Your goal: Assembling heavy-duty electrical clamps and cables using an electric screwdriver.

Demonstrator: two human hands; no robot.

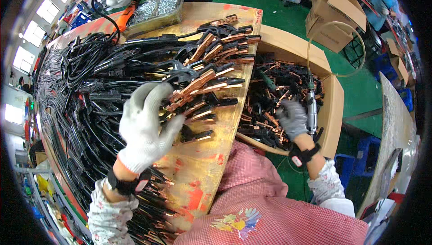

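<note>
At the far left, a thick bundle of black cables (67,110) covers the wooden table (202,164) and curves along its edge. The left hand (146,126), in a white knitted glove, lies over this bundle with the fingers spread and lightly bent; the fingertips touch the nearest copper clamps (198,85) — whether they really pinch one I cannot tell. The clamps, copper-coloured with black handles, lie in rows just to the right of this hand, their jaws pointing toward the table's right edge. Behind them, at the far side of the table, stands a tray of small metal screws (155,6).

Beyond the table's edge is an open cardboard box (335,105) full of loose clamp parts (270,92). The right hand (293,118), in a grey glove, is down in this box — the fingers curled into the parts, beside a pneumatic screwdriver (311,105) that hangs on its hose.
</note>
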